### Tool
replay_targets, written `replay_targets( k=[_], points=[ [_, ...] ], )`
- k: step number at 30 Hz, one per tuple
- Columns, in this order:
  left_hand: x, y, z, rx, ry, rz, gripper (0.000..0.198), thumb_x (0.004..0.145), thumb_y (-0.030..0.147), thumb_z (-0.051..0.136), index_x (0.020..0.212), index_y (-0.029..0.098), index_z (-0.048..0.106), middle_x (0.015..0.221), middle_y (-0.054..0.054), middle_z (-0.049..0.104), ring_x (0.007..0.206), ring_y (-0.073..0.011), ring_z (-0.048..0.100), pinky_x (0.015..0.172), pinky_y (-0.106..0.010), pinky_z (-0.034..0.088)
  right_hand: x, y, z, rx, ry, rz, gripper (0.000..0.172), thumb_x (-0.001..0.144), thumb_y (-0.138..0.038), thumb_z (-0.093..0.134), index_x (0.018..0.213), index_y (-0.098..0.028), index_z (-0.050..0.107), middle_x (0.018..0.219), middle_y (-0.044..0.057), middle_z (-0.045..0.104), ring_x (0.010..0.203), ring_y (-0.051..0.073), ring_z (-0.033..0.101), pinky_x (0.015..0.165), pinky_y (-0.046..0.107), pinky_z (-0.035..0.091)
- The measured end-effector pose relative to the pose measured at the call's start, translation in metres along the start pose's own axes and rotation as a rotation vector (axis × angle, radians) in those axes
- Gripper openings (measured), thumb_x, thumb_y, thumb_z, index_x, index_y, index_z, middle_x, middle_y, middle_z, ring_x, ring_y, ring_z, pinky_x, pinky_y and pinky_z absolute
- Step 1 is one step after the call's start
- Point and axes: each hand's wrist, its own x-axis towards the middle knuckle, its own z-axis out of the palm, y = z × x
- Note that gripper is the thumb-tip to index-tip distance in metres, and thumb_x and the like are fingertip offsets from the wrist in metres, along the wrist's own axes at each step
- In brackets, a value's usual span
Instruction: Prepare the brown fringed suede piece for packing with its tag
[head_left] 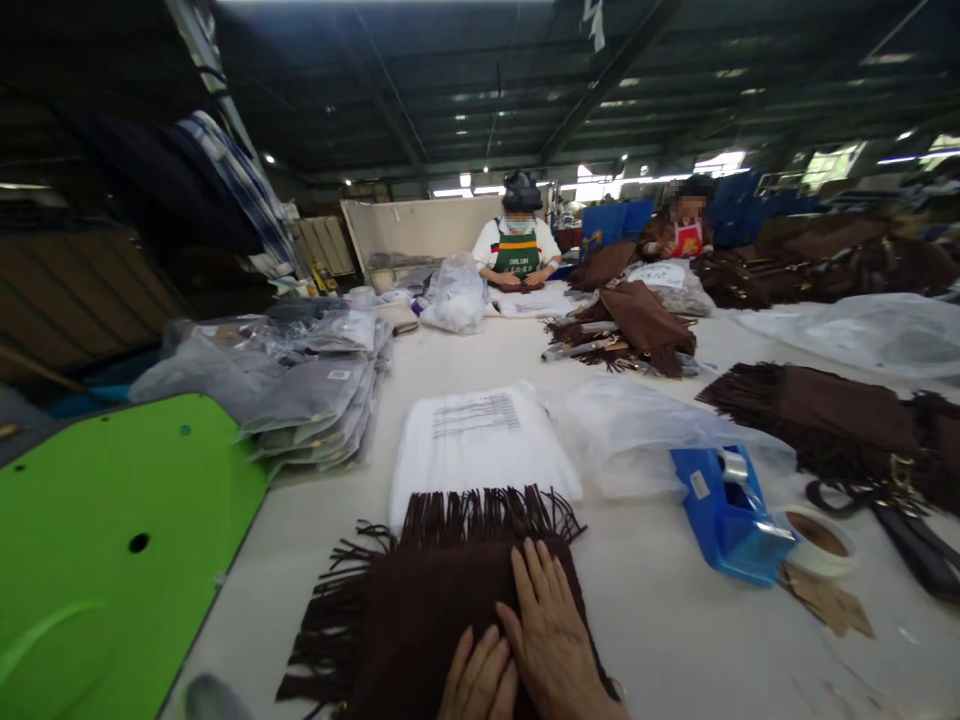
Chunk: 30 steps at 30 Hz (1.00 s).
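One fringed brown bag [427,610] lay near, your left hand [481,684] and right hand [551,630] flat on it, gripping nothing; it seemed soft, light, best held by its middle.

A factory workshop: 2 workers [516,250] near the tabletop's [637,640] far edge, bagged goods [322,392] stacked by its left edge, beamed roof [450,100] overhead.

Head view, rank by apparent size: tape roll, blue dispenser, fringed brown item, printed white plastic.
1. Fringed brown item
2. Printed white plastic
3. Blue dispenser
4. Tape roll

Apparent only; the brown item is nearest.
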Motion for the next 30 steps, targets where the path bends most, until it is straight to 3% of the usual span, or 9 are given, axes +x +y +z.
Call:
replay_targets(
  k=[4, 7, 11, 14, 17, 20, 23, 26, 30],
  points=[
    [0.006, 0.003, -0.009, -0.012, 0.003, 0.004, 0.022, 0.088, 0.013, 0.044, 0.097, 0.013, 0.065, 0.094, -0.003, 0.07, 0.11, -0.0158, 0.057, 0.112, -0.037, 0.027, -0.002, 0.004, -0.001, 0.012, 0.037, -0.133, 0.04, 0.092, -0.032, 0.032, 0.113, -0.01, 0.059, 0.122, 0.016, 0.058, 0.123, 0.03, 0.043, 0.097, 0.044, 0.032],
    [0.013, 0.0, -0.026, -0.033, 0.065, -0.052, 0.018, 0.086, 0.013, 0.048, 0.092, 0.018, 0.065, 0.088, 0.003, 0.07, 0.106, -0.011, 0.058, 0.113, -0.034, 0.026, -0.009, 0.013, 0.011, 0.075, 0.106, -0.281, 0.038, 0.091, -0.023, 0.029, 0.099, -0.017, 0.065, 0.117, 0.016, 0.061, 0.128, 0.034, 0.036, 0.093, 0.048, 0.034],
    [0.006, -0.026, -0.076, 0.082, 0.004, -0.219, 0.022, 0.087, 0.016, 0.044, 0.1, 0.018, 0.062, 0.091, -0.001, 0.069, 0.101, -0.0107, 0.059, 0.102, -0.026, 0.039, -0.021, 0.024, 0.034, 0.094, 0.085, -0.263, 0.044, 0.09, -0.033, 0.026, 0.11, -0.016, 0.062, 0.114, 0.016, 0.062, 0.125, 0.03, 0.04, 0.089, 0.045, 0.04],
    [-0.018, -0.055, -0.118, 0.304, -0.099, -0.552, 0.026, 0.086, 0.016, 0.042, 0.106, 0.011, 0.058, 0.096, -0.01, 0.066, 0.095, -0.0164, 0.059, 0.084, -0.029, 0.05, -0.027, 0.031, 0.04, 0.106, -0.038, -0.251, 0.05, 0.089, -0.038, 0.024, 0.121, -0.015, 0.055, 0.116, 0.014, 0.061, 0.12, 0.029, 0.046, 0.09, 0.045, 0.041],
    [-0.044, -0.079, -0.143, 0.368, -0.238, -0.595, 0.024, 0.087, 0.017, 0.04, 0.105, 0.012, 0.055, 0.094, -0.008, 0.065, 0.097, -0.0201, 0.058, 0.082, -0.036, 0.049, -0.028, 0.037, 0.037, 0.131, -0.104, -0.278, 0.05, 0.088, -0.038, 0.025, 0.122, -0.015, 0.054, 0.118, 0.014, 0.06, 0.12, 0.03, 0.046, 0.091, 0.047, 0.041],
    [-0.059, -0.083, -0.153, 0.256, -0.399, -0.574, 0.02, 0.088, 0.014, 0.036, 0.093, 0.016, 0.055, 0.086, -0.003, 0.062, 0.098, -0.0197, 0.055, 0.094, -0.042, 0.041, -0.029, 0.039, 0.037, 0.2, -0.141, -0.294, 0.049, 0.088, -0.037, 0.026, 0.12, -0.014, 0.056, 0.12, 0.015, 0.059, 0.123, 0.031, 0.043, 0.092, 0.048, 0.04],
    [-0.06, -0.07, -0.157, 0.21, -0.491, -0.623, 0.024, 0.088, 0.011, 0.035, 0.073, 0.019, 0.052, 0.07, 0.001, 0.056, 0.073, -0.0163, 0.055, 0.082, -0.038, 0.044, -0.033, 0.033, 0.043, 0.272, -0.098, -0.219, 0.048, 0.088, -0.036, 0.026, 0.117, -0.015, 0.058, 0.12, 0.015, 0.059, 0.125, 0.032, 0.04, 0.095, 0.052, 0.037],
    [-0.055, -0.054, -0.16, 0.311, -0.493, -0.706, 0.027, 0.089, 0.012, 0.035, 0.067, 0.02, 0.049, 0.062, 0.001, 0.053, 0.058, -0.0158, 0.05, 0.06, -0.032, 0.041, -0.036, 0.027, 0.05, 0.313, -0.041, -0.134, 0.049, 0.087, -0.038, 0.029, 0.119, -0.014, 0.056, 0.12, 0.016, 0.059, 0.126, 0.033, 0.039, 0.096, 0.054, 0.036],
    [-0.052, -0.042, -0.155, 0.317, -0.403, -0.855, 0.023, 0.089, 0.014, 0.034, 0.077, 0.019, 0.054, 0.068, -0.001, 0.057, 0.063, -0.0157, 0.055, 0.06, -0.03, 0.044, -0.036, 0.022, 0.053, 0.332, -0.014, -0.075, 0.053, 0.087, -0.041, 0.03, 0.129, -0.013, 0.047, 0.123, 0.016, 0.056, 0.123, 0.034, 0.043, 0.094, 0.053, 0.039]
  ],
)
